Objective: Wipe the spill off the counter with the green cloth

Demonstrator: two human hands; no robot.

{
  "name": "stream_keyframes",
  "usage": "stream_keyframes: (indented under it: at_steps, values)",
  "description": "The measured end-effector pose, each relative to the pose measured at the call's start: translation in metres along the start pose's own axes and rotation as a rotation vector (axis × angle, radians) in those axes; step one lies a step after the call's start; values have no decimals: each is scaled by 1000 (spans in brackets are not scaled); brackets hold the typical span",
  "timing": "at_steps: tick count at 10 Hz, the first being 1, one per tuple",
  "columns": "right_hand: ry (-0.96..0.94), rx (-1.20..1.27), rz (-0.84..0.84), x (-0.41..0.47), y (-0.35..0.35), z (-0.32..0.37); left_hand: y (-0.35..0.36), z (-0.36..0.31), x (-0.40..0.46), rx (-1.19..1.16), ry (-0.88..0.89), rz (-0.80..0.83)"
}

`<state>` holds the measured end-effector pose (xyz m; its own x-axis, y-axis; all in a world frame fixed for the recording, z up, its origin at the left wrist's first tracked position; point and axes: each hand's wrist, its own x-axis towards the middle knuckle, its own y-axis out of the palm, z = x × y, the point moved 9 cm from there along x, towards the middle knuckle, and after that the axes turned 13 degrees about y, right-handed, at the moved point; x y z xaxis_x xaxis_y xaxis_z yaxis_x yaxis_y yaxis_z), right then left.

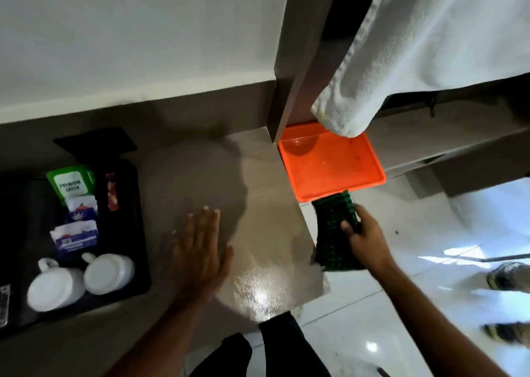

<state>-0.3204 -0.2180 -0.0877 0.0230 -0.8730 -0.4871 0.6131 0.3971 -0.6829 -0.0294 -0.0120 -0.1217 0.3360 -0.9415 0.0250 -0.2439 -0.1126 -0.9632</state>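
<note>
I see the green cloth (335,233), checked green and black, hanging off the counter's end, pinched in my right hand (362,233) with thumb on top and fingers curled round its far side. Its upper end reaches just under the orange tray (344,187), which sits beyond that hand and overhangs the counter's corner, a thin pool of water in it. The counter (258,219) is grey-brown, and between my two hands, nearer me, it shines wet under a light. My left hand (200,250) lies flat on it, fingers spread wide, holding nothing. Left of that hand a black tray (134,233) carries two upturned white cups (109,273) and tea and sugar sachets (76,210). Above my right hand a white towel (401,61) hangs down. Below it, glossy pale floor tiles (430,233) reflect daylight.
</note>
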Motion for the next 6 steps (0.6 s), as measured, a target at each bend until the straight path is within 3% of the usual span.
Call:
stream_keyframes:
  at_steps: [2,3,4,6]
  values:
    - [-124,133,123,125,7,94,-25,-35,96,-3,-11,-94]
    - [-30,224,211,185,38,105,-35,-35,121,31,-38,-118]
    - [69,145,277,226,71,76,-46,-28,121,103,-42,-149]
    - [21,173,-84,184,-6,62,-78,-21,114,143,-102,-195]
